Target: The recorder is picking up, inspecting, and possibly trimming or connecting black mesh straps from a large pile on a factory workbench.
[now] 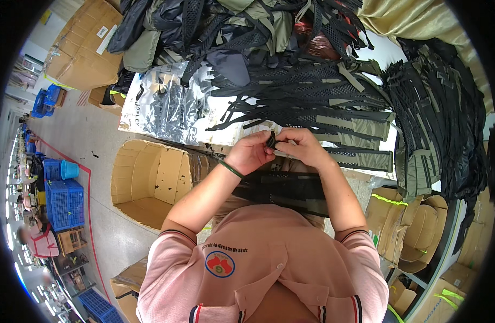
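Both my hands meet just over the front edge of the table, pinching a small black piece [271, 140] that looks like a buckle or a folded strap end; its exact kind is too small to tell. My left hand [249, 153] has its fingers curled at one side of it. Opposite, my right hand [300, 146] is closed on it with thumb and fingertips. A black mesh strap panel [280, 189] lies across my lap below the hands. Just beyond them, several black mesh straps with olive-green ends [360, 126] are laid out side by side.
Clear plastic bags [164, 102] lie on the white table's left part. Dark straps and fabric pieces [226, 32] pile up at the back, and more hang at the right [436, 118]. An open cardboard box [150, 183] stands at my left; others [390, 220] stand at my right.
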Tool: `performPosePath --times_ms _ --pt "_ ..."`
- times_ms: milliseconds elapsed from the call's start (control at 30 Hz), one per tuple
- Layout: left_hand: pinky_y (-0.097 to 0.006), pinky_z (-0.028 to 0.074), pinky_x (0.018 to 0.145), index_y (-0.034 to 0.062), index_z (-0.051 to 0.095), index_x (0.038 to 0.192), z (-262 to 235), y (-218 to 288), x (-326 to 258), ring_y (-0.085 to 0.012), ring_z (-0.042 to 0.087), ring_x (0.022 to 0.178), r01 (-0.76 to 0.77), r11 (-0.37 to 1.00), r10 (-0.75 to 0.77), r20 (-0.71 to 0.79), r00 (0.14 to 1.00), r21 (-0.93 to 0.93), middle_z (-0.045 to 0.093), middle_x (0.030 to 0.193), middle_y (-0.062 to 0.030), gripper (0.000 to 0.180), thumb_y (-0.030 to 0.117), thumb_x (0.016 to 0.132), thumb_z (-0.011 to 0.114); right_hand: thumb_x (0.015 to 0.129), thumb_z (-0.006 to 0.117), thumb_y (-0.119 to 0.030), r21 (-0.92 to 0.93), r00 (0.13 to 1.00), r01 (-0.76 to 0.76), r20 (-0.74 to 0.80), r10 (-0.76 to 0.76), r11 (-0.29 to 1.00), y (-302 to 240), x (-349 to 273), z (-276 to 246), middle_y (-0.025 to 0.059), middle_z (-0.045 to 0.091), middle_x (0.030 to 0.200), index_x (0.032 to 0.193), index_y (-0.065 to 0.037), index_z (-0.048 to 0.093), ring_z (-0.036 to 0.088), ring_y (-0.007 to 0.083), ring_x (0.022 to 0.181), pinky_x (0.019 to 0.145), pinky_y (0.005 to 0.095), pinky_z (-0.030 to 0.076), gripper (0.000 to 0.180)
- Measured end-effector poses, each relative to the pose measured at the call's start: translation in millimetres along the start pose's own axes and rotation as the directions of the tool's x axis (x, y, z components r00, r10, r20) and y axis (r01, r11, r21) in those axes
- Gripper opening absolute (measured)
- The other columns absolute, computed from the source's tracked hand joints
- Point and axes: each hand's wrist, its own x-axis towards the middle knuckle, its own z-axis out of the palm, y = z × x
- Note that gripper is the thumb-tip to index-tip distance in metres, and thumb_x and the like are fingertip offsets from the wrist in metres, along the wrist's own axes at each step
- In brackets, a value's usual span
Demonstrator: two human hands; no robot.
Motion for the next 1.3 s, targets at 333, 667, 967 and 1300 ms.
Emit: performPosePath --times_ms 333,667,967,1300 --pt "-0.028 0.043 0.067 0.0073 0.057 0.092 1.3 0.6 0.4 -0.0147 0.054 0.07 -0.032 0.999 0.033 -0.022 0.999 0.037 0.058 0.082 -0.0027 0.011 0.019 0.092 0.055 0.083 0.064 -0.008 -0.388 0.979 0.172 -0.038 -0.202 0.906 -13.6 -5.8 9.1 0.0125 0.059 0.077 0.084 0.001 0.061 0.054 0.0282 0.071 0.064 0.0331 0.044 0.009" --pt "-0.028 0.044 0.067 0.0053 0.056 0.097 -2.5 -2.5 1.6 -0.0129 0.054 0.068 0.009 0.995 -0.018 0.091 0.996 0.1 0.059 0.083 -0.0023 0.015 0.02 0.094 0.054 0.084 0.06 -0.005 -0.268 0.996 0.091 0.037 -0.084 0.959 -27.0 -9.2 7.2 0.0095 0.06 0.074 0.086 0.002 0.063 0.057 0.016 0.067 0.061 0.0294 0.047 0.008" --pt "-0.029 0.043 0.068 0.0053 0.056 0.096 -8.9 -2.9 0.7 -0.0139 0.054 0.071 0.007 0.995 -0.021 0.142 0.99 0.1 0.059 0.084 -0.0036 0.015 0.019 0.095 0.052 0.08 0.059 -0.009 -0.084 0.974 -0.208 -0.102 0.2 0.974 -33.2 -12.3 26.3 0.0093 0.052 0.067 0.074 0.002 0.056 0.05 0.0213 0.062 0.062 0.0319 0.04 0.013" --pt "-0.028 0.041 0.068 0.0055 0.057 0.096 -3.9 -2.8 0.2 -0.0133 0.05 0.071 0.083 0.996 -0.08 0.096 0.992 -0.025 0.056 0.084 -0.003 0.013 0.018 0.093 0.054 0.078 0.058 -0.004 -0.57 0.934 0.303 0.017 -0.358 0.764 -28.3 -9.6 14.2 0.0117 0.056 0.073 0.077 -0.002 0.056 0.054 0.0315 0.071 0.07 0.0381 0.041 0.003"
